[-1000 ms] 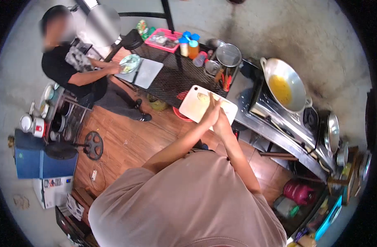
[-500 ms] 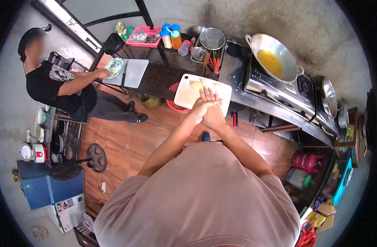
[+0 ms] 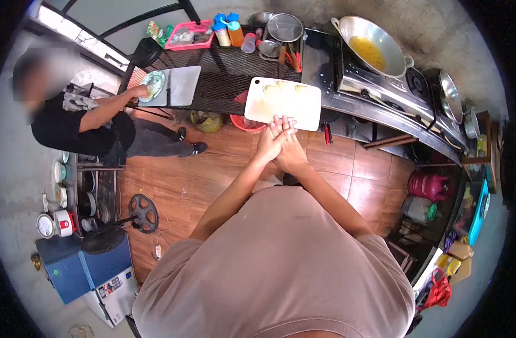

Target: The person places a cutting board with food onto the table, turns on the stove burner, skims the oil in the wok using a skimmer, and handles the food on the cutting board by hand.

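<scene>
My left hand (image 3: pixel 268 143) and my right hand (image 3: pixel 292 154) press together in front of my body, fingers overlapping and stretched forward. No object shows in either hand. Just beyond the fingertips lies a white cutting board (image 3: pixel 286 107) at the counter's edge, with a few pale yellowish pieces or smears (image 3: pixel 274 88) along its far side; what they are I cannot make out. Whether the fingertips touch the board's near edge is unclear.
To the right, a wok (image 3: pixel 370 48) with yellow liquid sits on the stove (image 3: pixel 356 84). At left, a person (image 3: pixel 80 124) holds a patterned plate (image 3: pixel 153 84) beside another board (image 3: pixel 185 84). Squeeze bottles (image 3: pixel 234 34) and a pink basket (image 3: pixel 188 35) stand behind. A red basin (image 3: pixel 244 123) is below.
My view has shifted, so the board and counter sit higher in the picture. My hands have drawn back from over the board to its near edge, still pressed together, fingers now more interleaved.
</scene>
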A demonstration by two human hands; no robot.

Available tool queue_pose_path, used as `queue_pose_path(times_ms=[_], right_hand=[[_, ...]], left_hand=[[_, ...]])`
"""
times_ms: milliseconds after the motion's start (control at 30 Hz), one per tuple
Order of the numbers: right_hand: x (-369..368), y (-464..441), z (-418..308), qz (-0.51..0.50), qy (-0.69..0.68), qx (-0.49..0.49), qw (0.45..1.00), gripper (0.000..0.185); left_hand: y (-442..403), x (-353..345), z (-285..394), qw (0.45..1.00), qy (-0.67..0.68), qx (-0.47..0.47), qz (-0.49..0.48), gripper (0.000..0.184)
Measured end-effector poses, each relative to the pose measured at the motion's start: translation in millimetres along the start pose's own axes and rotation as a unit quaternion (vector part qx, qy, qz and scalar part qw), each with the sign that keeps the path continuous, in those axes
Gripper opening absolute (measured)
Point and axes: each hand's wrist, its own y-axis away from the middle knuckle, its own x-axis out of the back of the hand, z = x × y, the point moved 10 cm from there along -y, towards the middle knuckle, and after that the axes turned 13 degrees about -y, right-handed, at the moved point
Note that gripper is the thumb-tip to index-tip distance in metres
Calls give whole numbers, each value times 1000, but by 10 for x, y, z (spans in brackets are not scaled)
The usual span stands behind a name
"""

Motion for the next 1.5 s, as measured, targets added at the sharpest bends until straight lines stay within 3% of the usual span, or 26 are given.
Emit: queue_pose_path(times_ms=[67,133,167,200,233,267,300,400,500,600,667,767,933,1067,1100,1133,1167,1200,1333,1433,1500], right_hand=[[96,29,10,-24,17,-19,999,79],[359,-13,-4,12,-72,0,997,75],[603,10,91,110,-211,16,971,68],[659,-9,180,109,-208,13,972,68],[892,55,558,233,-504,-69,828,61],[837,146,941,330,-734,-141,577,54],[856,147,1160,346,-724,-160,575,40],[1138,1,1267,328,-814,-150,455,40],[1135,-167,1450,326,-839,-132,415,40],[1202,-303,1549,345,-825,-151,423,33],[1265,-393,1522,350,-834,-153,398,40],[1345,-472,1510,382,-785,-160,461,36],[1403,-450,1259,437,-727,-165,503,27],[1453,-256,917,504,-603,-181,592,19],[1273,-146,906,517,-555,-204,619,17],[1137,-37,878,529,-503,-228,644,16],[1071,43,734,534,-552,-258,586,15],[957,164,642,548,-553,-280,562,15],[406,829,275,621,-495,-345,501,14],[270,1355,-41,673,-450,-378,448,13],[182,1704,-208,701,-416,-408,412,14]], left_hand=[[-11,-21,73,998,-38,-48,-10,43],[-90,50,58,999,-28,-29,30,46],[-145,122,141,997,-19,-14,73,49],[-192,120,145,992,118,38,32,54],[-256,197,226,992,109,48,31,54],[-347,235,348,993,100,57,30,53],[-422,239,508,998,31,47,35,43],[-653,-59,780,996,37,55,-60,34],[-863,-339,899,986,143,74,-46,31],[-1056,-428,885,978,188,89,-31,32],[-1078,-483,790,933,329,143,-25,32],[-1117,-473,780,907,387,160,-50,32],[-971,-503,831,836,484,232,-112,33],[-747,-435,765,807,495,276,-164,30],[-641,-399,776,826,452,307,-142,29],[-574,-403,625,811,466,304,-178,29],[-461,-407,478,790,481,321,-203,25],[-321,-419,341,767,496,339,-225,22],[365,-572,-225,718,451,446,-288,11],[881,-766,-325,668,427,507,-337,14],[1214,-914,-368,667,353,535,-380,18]])
